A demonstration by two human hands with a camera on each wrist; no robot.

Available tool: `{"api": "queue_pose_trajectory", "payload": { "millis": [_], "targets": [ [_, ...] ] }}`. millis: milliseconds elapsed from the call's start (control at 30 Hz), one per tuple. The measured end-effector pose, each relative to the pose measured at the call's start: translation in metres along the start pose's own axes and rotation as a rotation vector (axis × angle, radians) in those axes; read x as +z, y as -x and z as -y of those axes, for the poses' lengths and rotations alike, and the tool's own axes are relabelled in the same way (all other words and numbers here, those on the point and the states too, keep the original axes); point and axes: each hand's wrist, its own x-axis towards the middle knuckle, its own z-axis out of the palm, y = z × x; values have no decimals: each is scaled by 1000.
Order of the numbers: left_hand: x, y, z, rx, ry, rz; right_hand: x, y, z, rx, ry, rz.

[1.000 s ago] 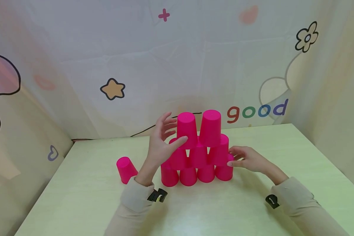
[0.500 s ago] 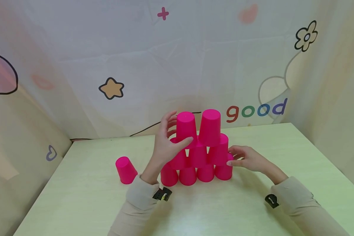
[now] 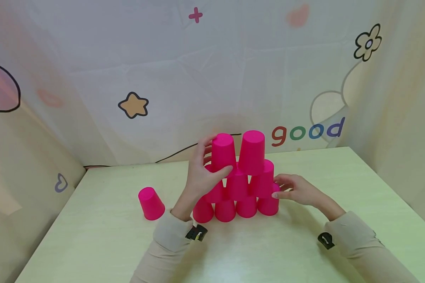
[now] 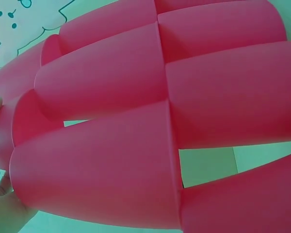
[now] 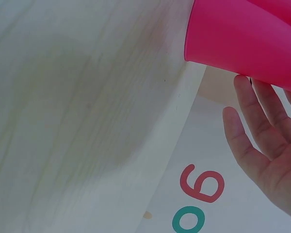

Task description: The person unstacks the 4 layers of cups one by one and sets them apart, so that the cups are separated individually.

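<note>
Upside-down pink cups stand stacked as a pyramid in the head view: several in the bottom row, three in the middle and two on top. My left hand grips the top-left cup, thumb across its front and fingers round its left side. The top-right cup stands beside it. At the pyramid's right end, my right hand has loosely bent fingers right at the bottom-right cup. In the right wrist view, fingertips meet that pink side from below. Stacked cups fill the left wrist view.
A single pink cup stands upside down on the pale table, left of the pyramid and near my left forearm. A printed cloth backdrop rises behind the table's far edge.
My left hand has moved slightly right and closed in round the top-left cup. The right hand and the stacked cups have stayed in place.
</note>
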Motion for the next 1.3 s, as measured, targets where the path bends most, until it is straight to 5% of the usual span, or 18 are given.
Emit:
{"api": "queue_pose_trajectory", "payload": {
  "millis": [767,1300],
  "targets": [
    [-17,6,-16,57,-14,-52,-1,-1,2,-2,6,-1],
    [-49,15,-21,94,-71,-143,2,-2,-1,19,7,-3]
  ]
}}
